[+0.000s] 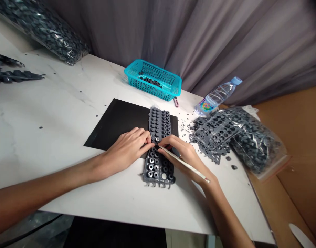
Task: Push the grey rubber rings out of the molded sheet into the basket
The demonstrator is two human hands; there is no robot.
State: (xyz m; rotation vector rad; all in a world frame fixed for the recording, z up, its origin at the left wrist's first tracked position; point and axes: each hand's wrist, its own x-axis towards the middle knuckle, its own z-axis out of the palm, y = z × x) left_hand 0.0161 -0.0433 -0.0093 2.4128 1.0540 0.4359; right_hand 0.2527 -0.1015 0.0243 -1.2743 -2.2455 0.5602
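Observation:
A long dark grey moulded rubber sheet (159, 127) with rows of round cups lies across a black mat (116, 120). Several cups at its near end show shiny rings, and one holds a pale disc (164, 176). My left hand (128, 148) is closed at the sheet's left edge, fingers curled and thumb reaching over the cups. In my right hand (182, 153) is a slim white pen-like tool (185, 163), its tip down among the middle cups beside my left thumb. The exact contact at the tip is hidden by the fingers.
Behind the mat stands a turquoise basket (153, 81) with small dark parts. A pink cutter-like item (176, 102), a water bottle (217, 96), stacked punched sheets (212, 131) and a filled plastic bag (261, 144) sit rightward. Another full bag (52, 34) lies at the far left.

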